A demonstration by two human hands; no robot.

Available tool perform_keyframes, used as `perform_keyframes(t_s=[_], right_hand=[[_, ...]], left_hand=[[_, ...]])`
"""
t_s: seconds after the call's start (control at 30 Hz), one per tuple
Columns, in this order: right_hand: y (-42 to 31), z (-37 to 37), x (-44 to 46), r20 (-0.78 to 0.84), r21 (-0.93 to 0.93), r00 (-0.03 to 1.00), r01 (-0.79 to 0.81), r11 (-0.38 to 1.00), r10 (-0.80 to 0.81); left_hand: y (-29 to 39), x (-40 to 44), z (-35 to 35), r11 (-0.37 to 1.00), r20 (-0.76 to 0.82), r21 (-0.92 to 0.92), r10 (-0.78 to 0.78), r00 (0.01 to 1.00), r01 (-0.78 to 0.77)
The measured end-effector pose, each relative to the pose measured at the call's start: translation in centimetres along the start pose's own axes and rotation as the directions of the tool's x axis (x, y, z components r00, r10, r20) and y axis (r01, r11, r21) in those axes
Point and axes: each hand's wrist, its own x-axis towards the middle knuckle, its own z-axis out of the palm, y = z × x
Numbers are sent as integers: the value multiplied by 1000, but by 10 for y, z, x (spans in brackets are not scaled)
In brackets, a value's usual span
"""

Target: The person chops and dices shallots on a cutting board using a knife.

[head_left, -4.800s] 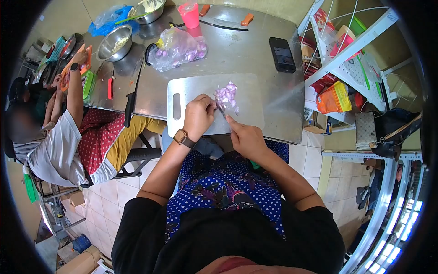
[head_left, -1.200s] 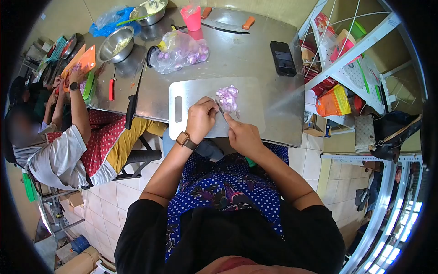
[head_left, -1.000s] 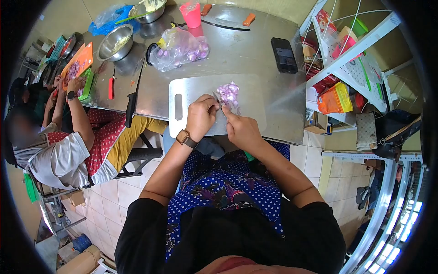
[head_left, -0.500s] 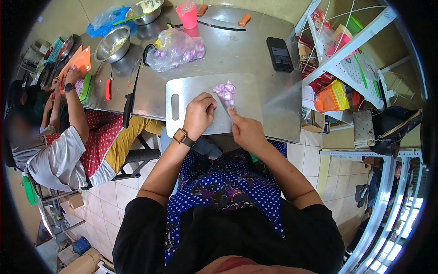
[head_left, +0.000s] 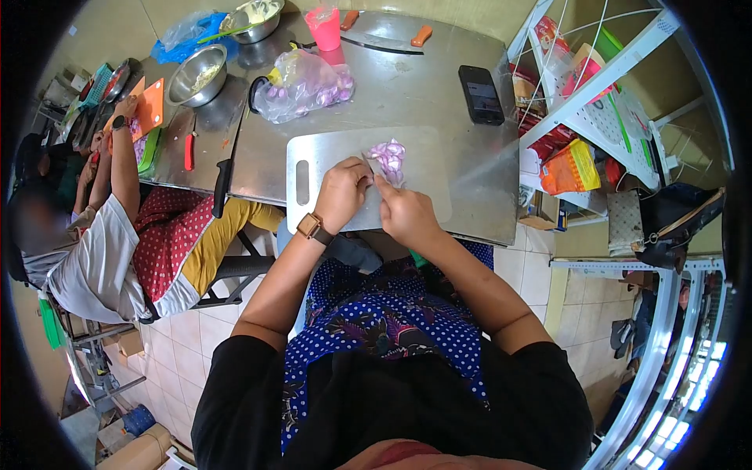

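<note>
Chopped onion and cutting tool at the near edge of a brushed-metal surface (head_left: 427,86). The onion pieces (head_left: 389,160) form a loose, pale-purple heap on the cutting board (head_left: 427,180), a flat, round-cornered slab with a slot-shaped handle hole, lying along the surface's near edge. The right hand (head_left: 409,213) is closed around the handle of a small knife (head_left: 366,162), forefinger extended toward the blade; the left hand (head_left: 343,192), just beside it, has its fingers curled in toward the thumb, and whatever it may pinch is too hidden to tell. The knife is probably light and stiff, best held by its handle, clear of the thin edge. The onion is likely light, crisp and slippery when wet, its layers apt to slide apart; a piece is best steadied by its sides with fingertips tucked back. Toward the surface's far edge, a limp, clear plastic bag (head_left: 301,88) slumps over rounded purple onions, and a tapered pink cup (head_left: 323,30) stands upright behind it; a flat, black phone (head_left: 481,95) lies near the right edge.
</note>
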Motion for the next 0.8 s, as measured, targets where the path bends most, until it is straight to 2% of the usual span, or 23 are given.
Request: perform_keyframes(t_s=[0.13, 0.23, 0.3, 0.33, 0.4, 0.53, 0.6, 0.73, 0.8], right_hand=[[-4, -8, -11, 57, -31, 998, -15, 999, 16], [-1, -12, -26, 39, 9, 999, 7, 1000, -8], [0, -13, -22, -20, 27, 998, 54, 998, -53], [-1, -12, -17, -18, 29, 999, 49, 998, -48], [-5, -10, -5, 86, -46, 996, 1, 999, 3], [-1, -9, -21, 39, -48, 999, 38, 998, -37], [-2, -16, -33, 78, -34, 997, 25, 999, -23], [-3, -14, -13, 40, 25, 999, 3, 1000, -4], [-11, -14, -1, 145, -44, 986, -73, 996, 79]], left_hand=[[-4, -3, 4, 998, -25, -27, -59, 998, 59], [-3, -3, 4, 992, -62, -82, -103, 993, 98], [-2, -2, 1, 982, -26, -127, -142, 989, 138], [-1, -2, 1, 982, -21, -128, -145, 989, 141], [-1, -1, -1, 992, -35, -71, -103, 994, 100], [-5, -2, 1, 991, -53, -76, -111, 992, 106], [-4, -2, 1, 988, -49, -102, -124, 991, 119], [-2, -2, 0, 986, -17, -89, -142, 990, 140], [-5, -3, 2, 996, -78, -63, -73, 994, 68]])
